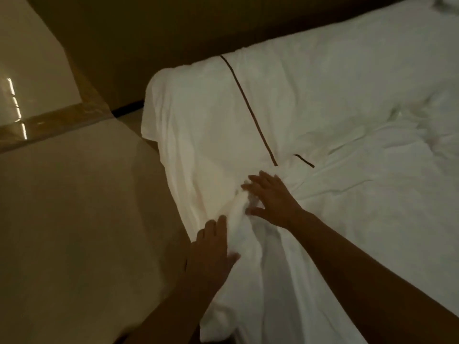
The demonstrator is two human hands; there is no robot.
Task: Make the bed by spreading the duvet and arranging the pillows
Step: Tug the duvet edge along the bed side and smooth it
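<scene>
Now the white duvet fills the view from the centre out to 3 o'clock and down to 5 o'clock. It lies rumpled, with creases running across it. Its near corner, at about 9 o'clock from the centre, drapes down toward the floor.

A thin brown stripe runs along the duvet from 12 o'clock down toward the centre. A short piece of the same stripe shows just beside its lower end.

Below the stripe, at about 6 o'clock, the cloth is pushed up into a bunched fold. The right hand lies on the 1 o'clock side of this fold with its fingers spread and straight, pressing on the cloth and gripping nothing. The left hand lies flat at the fold's 7 o'clock side, fingers straight and together, its thumb touching the cloth; it too grips nothing. Both bare forearms reach in from the bottom edge.

Beige shiny tiles cover the floor from 6 to 9 o'clock. A marbled border strip crosses the floor at 9 to 10 o'clock. A dark wall stands at 11 to 12 o'clock.
</scene>
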